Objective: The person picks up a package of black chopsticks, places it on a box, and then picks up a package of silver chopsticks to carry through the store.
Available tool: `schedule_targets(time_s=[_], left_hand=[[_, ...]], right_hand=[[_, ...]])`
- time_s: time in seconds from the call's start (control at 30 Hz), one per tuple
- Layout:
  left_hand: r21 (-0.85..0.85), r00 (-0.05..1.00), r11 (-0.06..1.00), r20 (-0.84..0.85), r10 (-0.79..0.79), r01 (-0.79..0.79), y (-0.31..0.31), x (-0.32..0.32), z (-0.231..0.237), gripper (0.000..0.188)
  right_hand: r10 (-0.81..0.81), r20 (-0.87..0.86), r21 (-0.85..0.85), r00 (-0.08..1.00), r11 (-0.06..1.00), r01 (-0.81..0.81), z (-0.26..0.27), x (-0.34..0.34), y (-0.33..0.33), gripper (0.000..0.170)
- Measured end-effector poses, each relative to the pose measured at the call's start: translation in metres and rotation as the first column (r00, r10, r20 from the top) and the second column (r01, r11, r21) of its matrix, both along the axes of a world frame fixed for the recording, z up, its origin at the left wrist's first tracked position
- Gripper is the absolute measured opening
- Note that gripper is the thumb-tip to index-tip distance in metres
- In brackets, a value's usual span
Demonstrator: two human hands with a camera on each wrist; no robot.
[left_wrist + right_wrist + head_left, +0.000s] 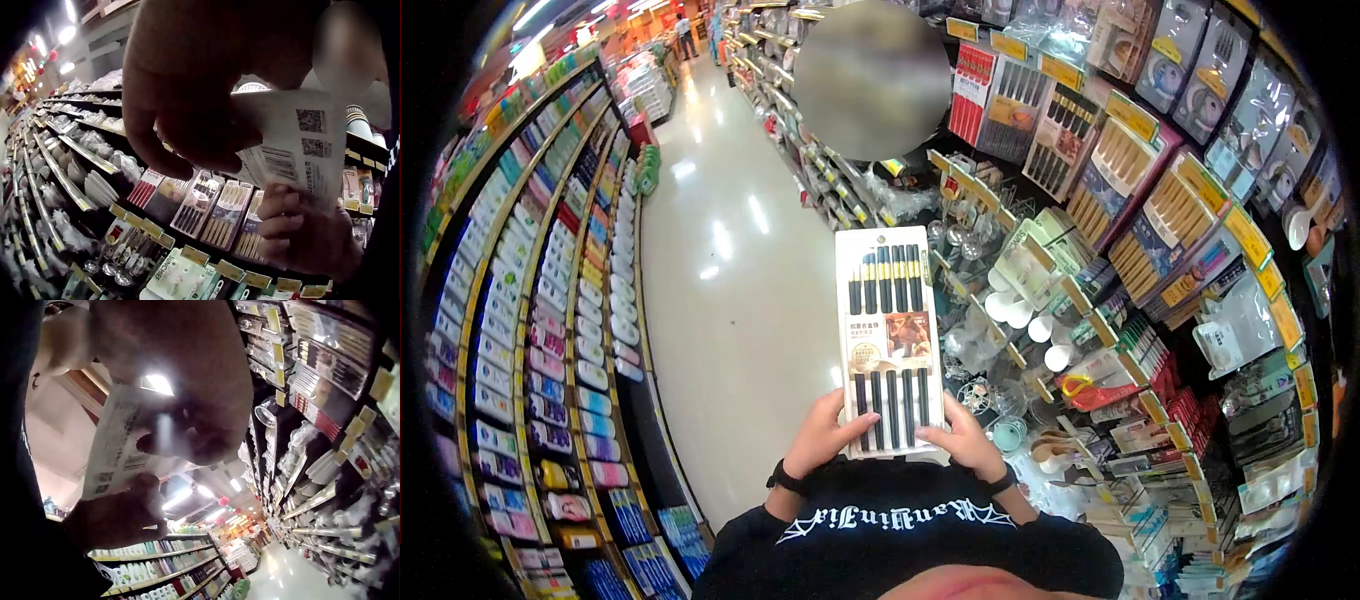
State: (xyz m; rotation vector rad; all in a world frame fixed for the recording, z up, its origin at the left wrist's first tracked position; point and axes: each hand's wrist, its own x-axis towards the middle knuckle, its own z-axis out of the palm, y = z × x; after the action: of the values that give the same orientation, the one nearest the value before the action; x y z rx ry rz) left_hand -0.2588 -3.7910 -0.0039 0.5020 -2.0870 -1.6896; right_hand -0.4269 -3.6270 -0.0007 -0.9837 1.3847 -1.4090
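The pale, shiny aisle floor (730, 330) takes up most of the gap between rows of bottles (590, 350) on my left and hanging goods (1112, 185) on my right. Ahead of my chest, between the two sides, is the chopstick pack (887, 340), upright in the head view with its printed front towards me. I judge its long upper part to be the weak point: held only near the bottom, it could tip or bend if my thumbs eased off, and a careless swing right might snag it among the goods. My left hand (825, 435) and right hand (965, 440) clasp opposite edges, thumbs laid on the front, fingers curled behind, wrists near the shirt. Both wear dark wristbands (788, 480). Smallest is the barcode (280, 162) on the pack's back.
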Motion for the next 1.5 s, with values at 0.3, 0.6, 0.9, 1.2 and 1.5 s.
schedule_targets(time_s=[0.3,0.6,0.9,1.2,1.5], left_hand=[[0.056,0.987,0.987,0.044,-0.152,0.15,-0.067,-0.035,0.006,0.05],[0.088,0.974,0.97,-0.041,-0.224,0.227,-0.101,-0.13,0.004,0.066],[0.075,0.914,0.911,-0.047,-0.404,0.406,-0.123,-0.266,0.024,0.064],[0.183,0.829,0.809,-0.133,-0.543,0.559,-0.121,-0.362,0.021,0.071],[0.197,0.74,0.715,-0.129,-0.66,0.671,-0.146,-0.411,0.02,0.073]], right_hand=[[-0.145,0.189,0.025,0.971,0.989,0.143,-0.009,-0.021,-0.053,0.052],[-0.307,0.135,-0.136,0.942,0.936,0.324,-0.023,-0.106,-0.091,0.044],[-0.484,-0.027,-0.184,0.875,0.863,0.472,-0.013,-0.211,-0.089,0.045],[-0.653,-0.139,-0.261,0.744,0.749,0.609,-0.009,-0.261,-0.074,0.051],[-0.755,-0.288,-0.31,0.589,0.655,0.689,0.0,-0.277,-0.089,0.053]])
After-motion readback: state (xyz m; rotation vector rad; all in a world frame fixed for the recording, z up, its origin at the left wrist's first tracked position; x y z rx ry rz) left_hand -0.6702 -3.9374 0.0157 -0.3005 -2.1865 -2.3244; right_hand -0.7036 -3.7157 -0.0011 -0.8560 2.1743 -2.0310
